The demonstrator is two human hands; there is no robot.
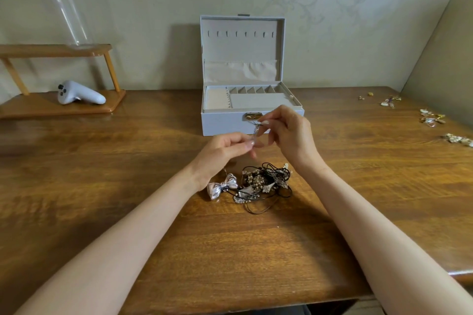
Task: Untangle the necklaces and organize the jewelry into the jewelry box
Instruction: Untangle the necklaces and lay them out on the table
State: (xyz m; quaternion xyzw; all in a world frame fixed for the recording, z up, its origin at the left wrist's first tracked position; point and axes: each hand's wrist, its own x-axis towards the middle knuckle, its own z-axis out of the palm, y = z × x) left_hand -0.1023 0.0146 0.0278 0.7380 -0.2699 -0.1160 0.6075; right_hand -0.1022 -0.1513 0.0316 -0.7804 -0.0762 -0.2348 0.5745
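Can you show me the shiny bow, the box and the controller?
Bow [223, 186], head view, middle knot.
Box [222, 124], head view, front wall.
Controller [89, 96], head view, handle.

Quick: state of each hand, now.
Left hand: fingers pinch the lower end of a small silvery piece.
Right hand: fingers pinch its upper end; the piece is too blurred to name.

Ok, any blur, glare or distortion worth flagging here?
Head view: the small piece pinched between the left hand and right hand is motion-blurred; soft glare on the table at left; wide-angle bend tilts the right wall; the jewelry box is sharp.
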